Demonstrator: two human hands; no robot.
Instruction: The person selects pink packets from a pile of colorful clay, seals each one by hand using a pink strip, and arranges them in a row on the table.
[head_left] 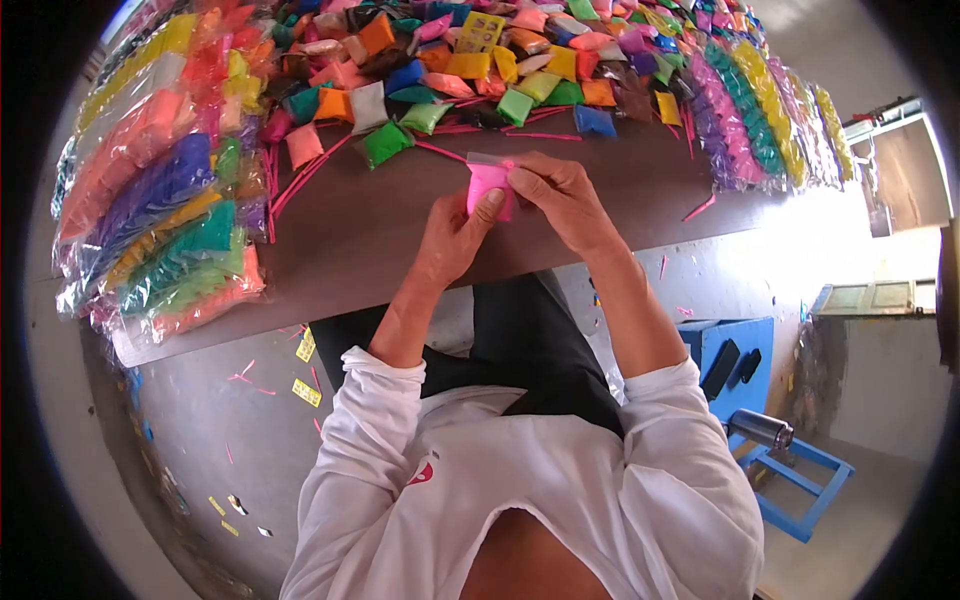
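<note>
A small clear bag filled with bright pink material (482, 183) is held upright over the front part of the brown table (340, 240). My left hand (455, 232) grips it from the left and below, thumb pressed on its front. At the bag's upper right edge, my right hand (562, 195) pinches with thumb and forefinger. Just beyond my hands lie a green packet (387, 144), a blue packet (595, 121) and several pink plastic sticks (305, 180).
A heap of coloured packets (480, 65) covers the table's far side. Long packet strips in clear plastic are stacked at the left (180, 190) and right (765, 110). A blue stool (805, 490) and a metal flask (760, 428) are at the right. Scraps litter the floor.
</note>
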